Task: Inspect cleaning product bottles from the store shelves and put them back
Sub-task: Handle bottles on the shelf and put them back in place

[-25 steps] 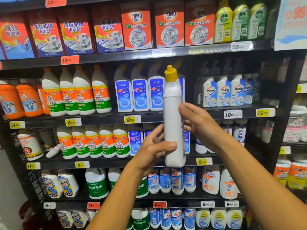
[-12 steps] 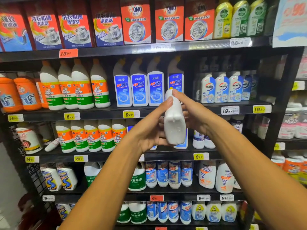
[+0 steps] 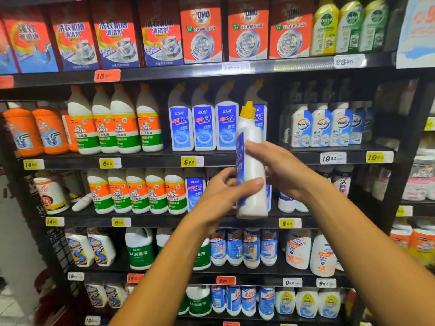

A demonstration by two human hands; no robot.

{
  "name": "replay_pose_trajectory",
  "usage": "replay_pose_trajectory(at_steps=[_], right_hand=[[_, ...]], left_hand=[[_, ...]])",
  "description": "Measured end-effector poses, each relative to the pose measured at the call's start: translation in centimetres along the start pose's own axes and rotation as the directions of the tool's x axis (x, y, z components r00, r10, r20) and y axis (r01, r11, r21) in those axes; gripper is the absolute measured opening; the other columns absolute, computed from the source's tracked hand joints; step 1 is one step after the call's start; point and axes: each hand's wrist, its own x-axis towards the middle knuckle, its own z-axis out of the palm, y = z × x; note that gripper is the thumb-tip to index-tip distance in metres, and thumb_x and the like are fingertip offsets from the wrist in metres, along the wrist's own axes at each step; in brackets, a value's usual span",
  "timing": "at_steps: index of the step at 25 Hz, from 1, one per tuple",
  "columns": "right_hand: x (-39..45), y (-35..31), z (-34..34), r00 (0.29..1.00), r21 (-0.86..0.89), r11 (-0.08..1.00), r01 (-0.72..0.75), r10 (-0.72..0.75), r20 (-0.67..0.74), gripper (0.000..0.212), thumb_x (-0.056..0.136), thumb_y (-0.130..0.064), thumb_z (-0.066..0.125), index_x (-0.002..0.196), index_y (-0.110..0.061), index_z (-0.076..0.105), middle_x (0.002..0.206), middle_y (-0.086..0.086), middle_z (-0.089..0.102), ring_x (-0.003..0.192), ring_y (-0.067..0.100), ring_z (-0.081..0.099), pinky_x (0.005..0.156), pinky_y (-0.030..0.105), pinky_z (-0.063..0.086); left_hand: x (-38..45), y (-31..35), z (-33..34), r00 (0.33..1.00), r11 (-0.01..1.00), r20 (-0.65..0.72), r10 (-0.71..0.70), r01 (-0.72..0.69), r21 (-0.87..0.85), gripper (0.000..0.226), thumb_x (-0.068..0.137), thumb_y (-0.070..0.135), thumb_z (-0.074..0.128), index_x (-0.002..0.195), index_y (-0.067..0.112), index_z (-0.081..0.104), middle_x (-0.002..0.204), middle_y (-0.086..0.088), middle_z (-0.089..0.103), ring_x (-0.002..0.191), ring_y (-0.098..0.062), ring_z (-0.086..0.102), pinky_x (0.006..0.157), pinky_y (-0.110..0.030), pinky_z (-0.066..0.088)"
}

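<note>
Bottle point(image 3: 251, 175) — white, yellow cap point(image 3: 247, 110) up — stands upright in the air before the shelves, held between both hands about level with the second and third shelves. Its blue label point(image 3: 240, 165) faces left, seen nearly edge-on, so the print cannot be read. What is inside cannot be told; the plastic is opaque.

The left hand point(image 3: 219, 196) wraps the lower body, thumb across the near side and fingers curled behind the label. The right hand point(image 3: 280, 168) clamps the middle from the right, fingers lying over the near face just under the shoulder.

Behind the bottle, a row of matching blue-label bottles point(image 3: 203, 128) stands on the second shelf point(image 3: 146, 162) — beside them, orange-and-green bottles point(image 3: 122, 130) to the left and Walch bottles point(image 3: 322, 128) to the right. Red OMO boxes point(image 3: 247, 34) fill the top shelf, with Dettol bottles point(image 3: 348, 27) at their right end. Lower shelves hold green-label jugs point(image 3: 138, 250) and more blue-and-white bottles point(image 3: 235, 248).

Half a second ago the bottle was tipped away with its base towards the camera and the cap hidden, both hands cupping it; now it is back upright with the cap on top. A second ago it was upright too, but showed its plain white side, the label at its far right edge — now the label edge is at the left.
</note>
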Motion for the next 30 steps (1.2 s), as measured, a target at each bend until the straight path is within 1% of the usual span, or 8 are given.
replay_pose_trajectory(at_steps=[7,9,12,14,16,19,22,30], right_hand=[[-1.9,0.1,1.0,0.969,-0.21,0.968,0.134,-0.172,-0.177,0.051,0.076,-0.044,0.081,0.116,-0.018,0.063,0.106,-0.001,0.073,0.091,0.009,0.072,0.074,0.024,0.06],[-2.0,0.2,1.3,0.937,-0.293,0.941,0.168,-0.245,-0.25,0.047,0.074,-0.039,0.084,0.113,-0.018,0.065,0.102,-0.001,0.074,0.089,0.01,0.073,0.079,0.033,0.061],[-2.0,0.4,1.2,0.896,-0.377,0.896,0.234,-0.35,-0.275,0.022,0.079,-0.029,0.08,0.098,-0.02,0.074,0.09,-0.002,0.077,0.084,0.018,0.074,0.076,0.045,0.061],[-2.0,0.8,0.4,0.899,-0.281,0.914,0.292,-0.363,-0.244,0.012,0.084,-0.019,0.077,0.095,-0.02,0.075,0.089,-0.002,0.078,0.086,0.021,0.075,0.071,0.039,0.063],[-2.1,1.2,-0.5,0.932,-0.093,0.951,0.293,-0.306,-0.194,0.016,0.086,-0.013,0.073,0.102,-0.016,0.074,0.096,0.0,0.078,0.09,0.019,0.074,0.067,0.031,0.06],[-2.2,1.7,-1.4,0.967,0.093,0.966,0.24,-0.23,-0.109,0.028,0.082,-0.018,0.07,0.11,-0.012,0.07,0.104,0.003,0.077,0.095,0.017,0.073,0.07,0.027,0.058],[-2.1,2.1,-1.3,0.973,0.148,0.961,0.232,-0.226,-0.053,0.037,0.079,-0.025,0.067,0.115,-0.014,0.067,0.109,0.004,0.075,0.1,0.018,0.072,0.072,0.026,0.058],[-2.4,3.0,-0.4,0.948,0.09,0.949,0.304,-0.291,-0.13,0.033,0.078,-0.026,0.071,0.109,-0.016,0.066,0.1,0.001,0.078,0.092,0.013,0.074,0.067,0.02,0.057]], left_hand=[[0.1,-2.5,0.6,0.984,0.981,-0.078,0.159,-0.166,-0.097,0.059,0.066,0.019,0.087,0.116,0.027,0.056,0.101,0.01,0.073,0.09,-0.013,0.074,0.068,-0.021,0.056],[0.2,-2.5,0.8,0.98,0.983,-0.106,0.168,-0.175,-0.063,0.067,0.066,0.017,0.09,0.121,0.028,0.053,0.105,0.01,0.071,0.091,-0.009,0.073,0.068,-0.021,0.057],[0.2,-2.6,0.8,0.978,0.982,-0.085,0.191,-0.189,0.028,0.072,0.066,0.022,0.09,0.123,0.036,0.048,0.109,0.019,0.066,0.093,0.002,0.069,0.07,-0.017,0.056],[0.1,-2.9,0.0,0.979,0.979,-0.023,0.201,-0.201,0.025,0.074,0.07,0.028,0.085,0.131,0.036,0.044,0.114,0.024,0.064,0.102,0.005,0.065,0.074,-0.015,0.054],[0.2,-3.2,-1.3,0.987,0.986,-0.007,0.158,-0.159,-0.048,0.072,0.077,0.033,0.079,0.138,0.026,0.042,0.126,0.009,0.064,0.111,-0.005,0.064,0.08,-0.019,0.054],[0.2,-3.4,-2.4,0.996,0.988,0.054,0.07,-0.062,-0.143,0.057,0.078,0.027,0.075,0.13,0.015,0.054,0.12,-0.005,0.07,0.107,-0.019,0.07,0.076,-0.025,0.057],[0.3,-4.1,-1.9,0.996,0.982,-0.01,0.087,-0.087,-0.167,0.05,0.072,0.019,0.08,0.119,0.011,0.062,0.111,-0.006,0.074,0.1,-0.022,0.073,0.07,-0.026,0.058],[-0.1,-4.6,-0.7,0.985,0.961,-0.133,0.108,-0.137,-0.241,0.055,0.065,0.015,0.081,0.116,0.004,0.063,0.105,-0.01,0.076,0.096,-0.025,0.074,0.072,-0.027,0.059]])
